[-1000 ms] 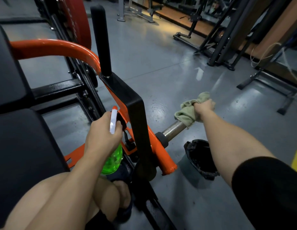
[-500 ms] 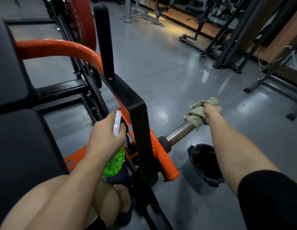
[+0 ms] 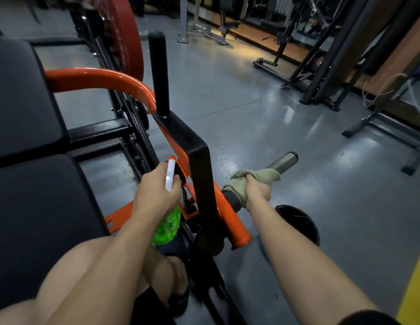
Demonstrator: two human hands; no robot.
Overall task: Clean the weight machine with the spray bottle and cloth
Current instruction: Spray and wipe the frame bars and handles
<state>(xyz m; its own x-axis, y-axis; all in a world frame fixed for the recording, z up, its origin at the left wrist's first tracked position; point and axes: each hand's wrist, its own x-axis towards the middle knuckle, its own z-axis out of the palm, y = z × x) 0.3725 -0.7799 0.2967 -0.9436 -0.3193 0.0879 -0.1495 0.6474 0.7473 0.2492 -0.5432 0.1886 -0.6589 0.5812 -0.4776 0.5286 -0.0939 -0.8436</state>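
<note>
The left hand [image 3: 157, 195] was clenched round the neck of the spray bottle [image 3: 168, 225], holding it just beside the black bracket of the weight machine [image 3: 200, 160]. The bottle's body was translucent green; I could not tell how much liquid it held. Its white head with an orange tip stood up above the knuckles. The right hand [image 3: 258, 191] gripped the cloth [image 3: 263, 177], a pale olive rag wrapped round the steel bar [image 3: 283, 161] near the point where the bar met the orange frame. The bar's outer end stuck out bare beyond the cloth.

On the grey floor [image 3: 251, 102], below the right forearm, sat a round dark bin [image 3: 300, 221]. Its inside looked black, and what lay in it I could not make out.

The wrist covered much of the bottle's upper body. The cloth hid the inner stretch of the bar and the fingertips round it. The forearm cut across the bin's near rim. A red weight plate [image 3: 122, 36] ran out of sight at the top. The black seat pad [image 3: 28, 207] was cut off on the left. The racks at the far side were too dim to read.
</note>
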